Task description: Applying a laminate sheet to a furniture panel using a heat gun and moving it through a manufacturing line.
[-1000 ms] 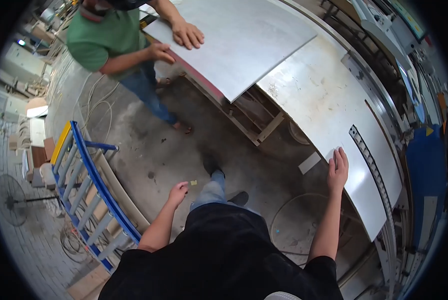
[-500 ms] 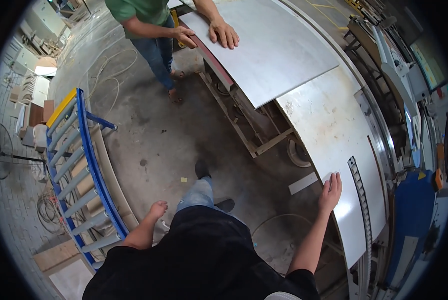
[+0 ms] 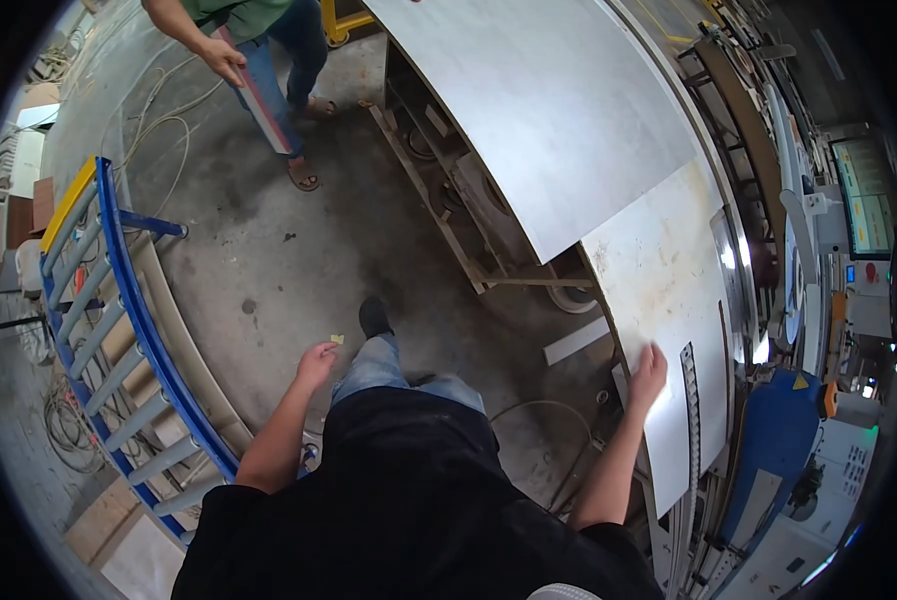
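Observation:
My right hand (image 3: 648,375) rests at the near edge of the pale metal worktable (image 3: 653,250), fingers stretched out and holding nothing. To its right, a dark slotted strip (image 3: 689,400) runs along the table surface. My left hand (image 3: 316,364) hangs over the floor on the left, fingers loosely bent and apart, with nothing seen in it. Farther up lies a large light-grey panel (image 3: 548,120) on the table. A co-worker in a green shirt holds a long narrow reddish strip (image 3: 258,100) in one hand, pointing down beside the leg.
A blue roller conveyor (image 3: 133,330) with a yellow end stands left of me. Under the table are a wooden frame (image 3: 428,200) and a white offcut (image 3: 576,341). Hoses (image 3: 183,130) trail over the floor. Blue machinery (image 3: 773,450) and a screen (image 3: 861,195) stand right.
The co-worker has taken the reddish strip away from the panel's edge and swung it down. That person's other hand has slid off the panel's middle. My view has turned right.

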The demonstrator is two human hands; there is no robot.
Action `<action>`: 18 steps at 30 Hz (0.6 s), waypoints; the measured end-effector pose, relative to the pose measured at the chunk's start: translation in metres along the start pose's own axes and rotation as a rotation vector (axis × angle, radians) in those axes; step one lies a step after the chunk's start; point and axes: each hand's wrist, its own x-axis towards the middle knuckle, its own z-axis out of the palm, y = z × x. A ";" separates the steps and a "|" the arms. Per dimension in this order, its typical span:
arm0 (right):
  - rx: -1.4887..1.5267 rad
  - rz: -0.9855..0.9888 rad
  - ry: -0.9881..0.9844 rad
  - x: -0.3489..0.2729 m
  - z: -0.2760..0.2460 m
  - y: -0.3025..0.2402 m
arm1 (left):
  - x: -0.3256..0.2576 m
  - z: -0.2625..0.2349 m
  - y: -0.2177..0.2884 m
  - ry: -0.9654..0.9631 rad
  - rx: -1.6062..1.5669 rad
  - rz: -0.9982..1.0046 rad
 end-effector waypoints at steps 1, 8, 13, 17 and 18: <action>0.126 -0.121 -0.014 -0.002 0.017 -0.065 | 0.005 -0.010 -0.001 -0.010 -0.020 -0.015; -0.096 -0.711 -0.086 0.011 0.127 -0.314 | 0.012 -0.054 0.020 0.037 -0.100 -0.116; -0.252 -0.886 -0.106 0.025 0.149 -0.325 | 0.002 -0.076 -0.018 0.181 -0.284 -0.086; -0.215 -0.980 -0.176 0.026 0.139 -0.331 | -0.015 -0.081 -0.087 0.215 -0.319 -0.172; -0.214 -0.981 -0.172 0.026 0.140 -0.333 | -0.017 -0.079 -0.090 0.215 -0.319 -0.168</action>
